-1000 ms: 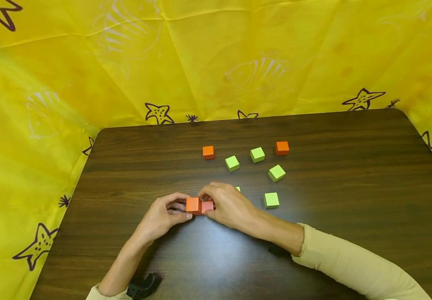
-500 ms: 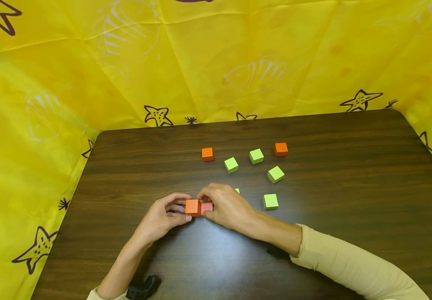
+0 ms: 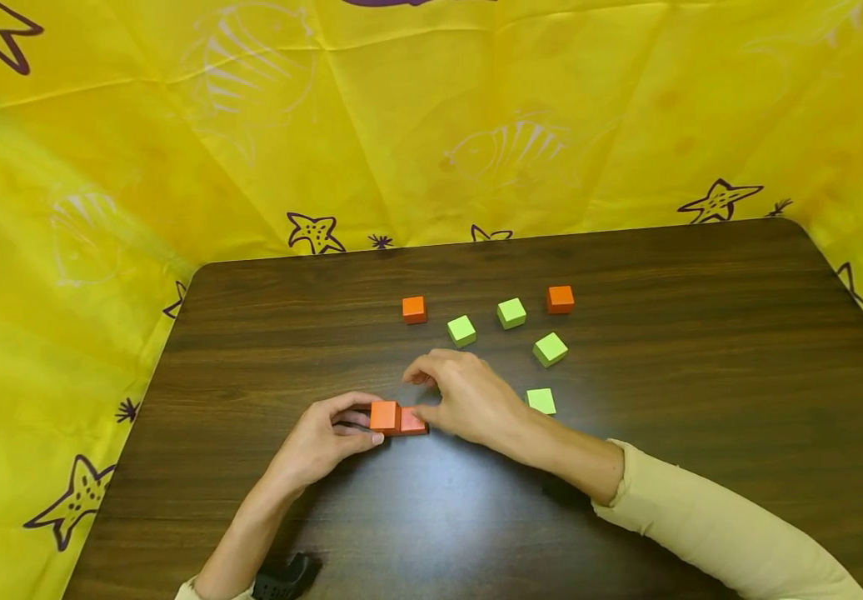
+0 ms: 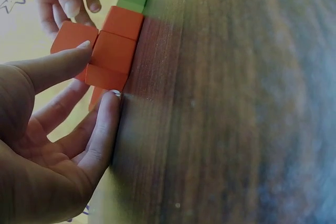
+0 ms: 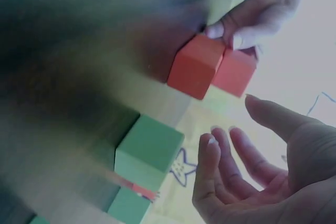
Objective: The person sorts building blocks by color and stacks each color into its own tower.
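Note:
My left hand [image 3: 319, 442] holds an orange cube [image 3: 384, 415] between thumb and fingers. In the left wrist view this upper cube [image 4: 73, 40] sits on another orange cube [image 4: 110, 53], with a third orange cube [image 4: 123, 22] beside the lower one on the table. From the head, that third cube [image 3: 412, 422] lies just right of the stack. My right hand [image 3: 469, 396] hovers over its right side, fingers loosely bent. The right wrist view shows the right hand [image 5: 252, 177] apart from the cubes, with nothing between thumb and fingers.
On the brown table [image 3: 664, 400], several green cubes [image 3: 550, 350] lie scattered beyond and to the right of my hands. Two more orange cubes, one at left [image 3: 414, 310] and one at right [image 3: 561, 300], stand farther back. A yellow patterned cloth [image 3: 401, 125] hangs behind the table.
My right hand has let go of the right-hand orange cube and lifted away, its fingers spreading. A green cube behind it is now hidden. The left hand keeps its hold on the stack.

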Motion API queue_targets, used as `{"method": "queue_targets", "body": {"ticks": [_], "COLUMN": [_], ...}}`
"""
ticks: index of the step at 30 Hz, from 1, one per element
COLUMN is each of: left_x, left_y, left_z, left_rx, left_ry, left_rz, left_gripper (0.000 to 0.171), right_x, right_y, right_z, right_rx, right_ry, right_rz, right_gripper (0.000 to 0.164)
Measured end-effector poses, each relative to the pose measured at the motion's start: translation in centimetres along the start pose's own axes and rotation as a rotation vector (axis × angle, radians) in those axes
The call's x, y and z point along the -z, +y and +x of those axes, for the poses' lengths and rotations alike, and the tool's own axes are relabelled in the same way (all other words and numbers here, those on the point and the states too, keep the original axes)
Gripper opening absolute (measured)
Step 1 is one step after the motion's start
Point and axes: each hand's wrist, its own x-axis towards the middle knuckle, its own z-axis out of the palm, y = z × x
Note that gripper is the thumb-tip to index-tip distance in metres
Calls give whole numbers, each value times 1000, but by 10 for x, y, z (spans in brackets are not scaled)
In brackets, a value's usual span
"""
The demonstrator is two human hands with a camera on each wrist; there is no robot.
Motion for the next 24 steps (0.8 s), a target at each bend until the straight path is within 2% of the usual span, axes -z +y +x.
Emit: {"method": "queue_targets", "body": {"ticks": [16, 24], "left_x": [-1, -1], "left_y": [0, 0], "left_z": [0, 0], "left_rx": [12, -4], "left_ry": [3, 17], "left_rz": [0, 6], "left_gripper": [41, 41], "right_x": [26, 46], "right_y": [14, 26], "right_z": [2, 0], "right_rx": [-36, -60], "right_ry": [32, 87], "right_rz": [-42, -66], "right_gripper": [34, 32]}}
